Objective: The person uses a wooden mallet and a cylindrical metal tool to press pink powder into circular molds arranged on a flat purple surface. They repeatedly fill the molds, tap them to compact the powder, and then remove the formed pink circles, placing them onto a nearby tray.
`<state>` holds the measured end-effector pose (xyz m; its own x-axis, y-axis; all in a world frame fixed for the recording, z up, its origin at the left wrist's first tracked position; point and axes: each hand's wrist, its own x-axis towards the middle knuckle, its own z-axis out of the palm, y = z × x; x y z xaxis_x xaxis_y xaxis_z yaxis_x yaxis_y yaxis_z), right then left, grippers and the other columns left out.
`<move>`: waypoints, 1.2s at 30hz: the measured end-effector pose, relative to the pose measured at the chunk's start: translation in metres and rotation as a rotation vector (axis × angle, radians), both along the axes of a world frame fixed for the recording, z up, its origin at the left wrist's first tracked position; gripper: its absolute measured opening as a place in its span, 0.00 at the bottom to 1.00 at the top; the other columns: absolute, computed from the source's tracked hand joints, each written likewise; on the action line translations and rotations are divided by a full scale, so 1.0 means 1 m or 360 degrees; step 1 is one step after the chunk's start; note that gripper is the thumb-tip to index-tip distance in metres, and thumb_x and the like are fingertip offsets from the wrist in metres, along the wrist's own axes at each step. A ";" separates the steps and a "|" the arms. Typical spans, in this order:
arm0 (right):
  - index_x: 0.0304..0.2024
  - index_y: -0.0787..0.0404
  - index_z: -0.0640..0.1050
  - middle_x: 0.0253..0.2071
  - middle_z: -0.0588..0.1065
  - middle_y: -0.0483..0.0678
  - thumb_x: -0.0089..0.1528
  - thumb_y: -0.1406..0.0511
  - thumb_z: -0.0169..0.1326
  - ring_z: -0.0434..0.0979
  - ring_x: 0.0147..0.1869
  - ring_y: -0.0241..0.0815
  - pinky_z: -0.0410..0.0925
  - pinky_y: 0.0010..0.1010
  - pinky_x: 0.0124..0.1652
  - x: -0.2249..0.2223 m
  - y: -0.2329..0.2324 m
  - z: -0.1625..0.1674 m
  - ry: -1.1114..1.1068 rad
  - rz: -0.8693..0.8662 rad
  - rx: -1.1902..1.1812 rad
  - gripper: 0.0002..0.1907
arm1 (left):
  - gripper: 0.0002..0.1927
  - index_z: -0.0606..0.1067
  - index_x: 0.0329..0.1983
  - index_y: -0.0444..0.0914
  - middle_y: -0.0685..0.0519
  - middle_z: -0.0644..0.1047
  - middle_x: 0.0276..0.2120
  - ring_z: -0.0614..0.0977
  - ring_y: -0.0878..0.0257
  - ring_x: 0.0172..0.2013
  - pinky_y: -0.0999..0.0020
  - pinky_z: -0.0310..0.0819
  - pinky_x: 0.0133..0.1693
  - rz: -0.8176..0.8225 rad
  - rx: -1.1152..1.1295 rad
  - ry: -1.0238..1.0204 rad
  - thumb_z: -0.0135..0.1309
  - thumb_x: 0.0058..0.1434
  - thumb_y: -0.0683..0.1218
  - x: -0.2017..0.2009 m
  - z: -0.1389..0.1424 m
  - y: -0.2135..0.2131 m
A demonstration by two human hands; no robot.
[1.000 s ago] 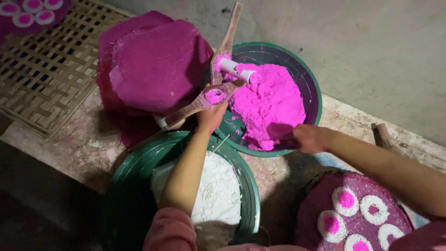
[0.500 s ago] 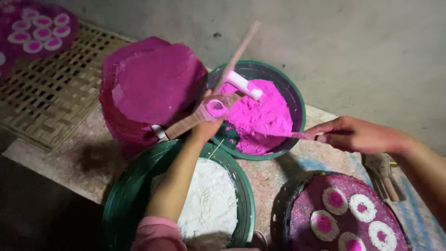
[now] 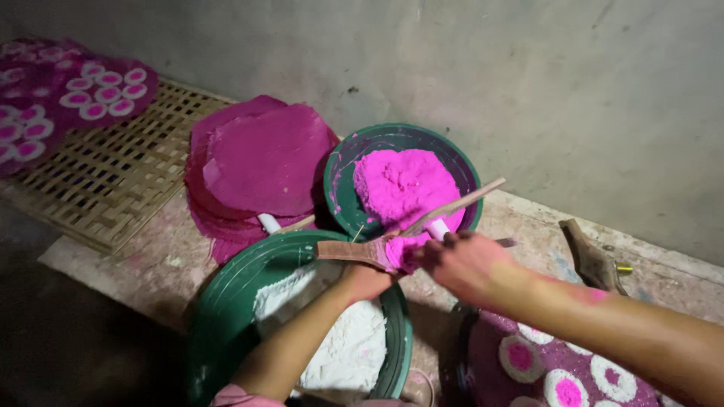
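A head camera looks down at a stained floor beside a grey wall. At far left, around nine to ten o'clock, a woven mat [image 3: 105,177] carries a dark tray [image 3: 45,113] of white rings with pink centres. Next along lies a stack of magenta discs [image 3: 264,162]. Below them, at seven o'clock, a green basin [image 3: 219,316] holds white powder [image 3: 343,354]. The left hand [image 3: 366,280] rises over this basin, its grip pressed around the handle of a flat wooden mould [image 3: 354,251], held level at the middle of the view; its head carries pink powder. Behind it, at twelve o'clock, a second green basin [image 3: 403,139] holds a mound of pink powder [image 3: 407,188]. The right hand [image 3: 464,264] meets the mould head from the right, fingers curled on a thin stick [image 3: 460,205] and what looks like a white tube, though blur hides the exact hold. To press well, I judge the mould should stay level over the basin so spill lands there. At five o'clock sits another tray [image 3: 490,339] of rings; at three o'clock lies a wooden tool [image 3: 592,256].
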<state>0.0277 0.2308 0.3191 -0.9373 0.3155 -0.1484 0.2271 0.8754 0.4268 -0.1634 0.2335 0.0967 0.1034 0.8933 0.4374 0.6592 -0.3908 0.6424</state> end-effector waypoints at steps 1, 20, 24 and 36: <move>0.52 0.60 0.75 0.46 0.77 0.52 0.61 0.64 0.49 0.81 0.46 0.50 0.74 0.41 0.39 0.007 -0.003 0.006 -0.0144 -0.0120 0.0020 0.17 | 0.31 0.70 0.66 0.42 0.44 0.73 0.62 0.73 0.45 0.63 0.53 0.65 0.64 0.0045 -0.0040 0.0006 0.58 0.62 0.58 -0.006 -0.001 -0.005; 0.45 0.61 0.77 0.33 0.78 0.52 0.65 0.67 0.47 0.83 0.35 0.53 0.75 0.45 0.31 -0.022 -0.019 -0.018 -0.0136 -0.0234 -0.0220 0.09 | 0.25 0.75 0.56 0.43 0.41 0.74 0.59 0.73 0.45 0.60 0.53 0.64 0.62 0.0088 0.0185 0.0173 0.63 0.54 0.51 -0.018 -0.007 -0.024; 0.55 0.53 0.77 0.39 0.79 0.50 0.60 0.68 0.49 0.83 0.41 0.52 0.75 0.44 0.35 0.031 -0.005 0.007 0.0283 -0.0680 -0.0204 0.20 | 0.27 0.71 0.61 0.40 0.44 0.75 0.58 0.75 0.48 0.60 0.53 0.66 0.63 0.0337 0.0207 -0.0249 0.60 0.60 0.52 -0.045 -0.008 -0.012; 0.65 0.69 0.71 0.58 0.78 0.64 0.69 0.69 0.51 0.78 0.60 0.58 0.67 0.46 0.54 0.030 -0.012 -0.116 0.1581 -0.0108 -0.1468 0.22 | 0.36 0.62 0.69 0.40 0.39 0.69 0.67 0.72 0.41 0.62 0.48 0.70 0.55 0.0844 0.0400 0.0123 0.60 0.58 0.49 -0.035 0.063 0.005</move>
<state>0.0574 0.2193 0.2029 -0.7584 0.5187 0.3948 0.1469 0.7260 -0.6718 -0.1983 0.2384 0.1597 -0.2889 0.7018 0.6512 0.8474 -0.1291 0.5150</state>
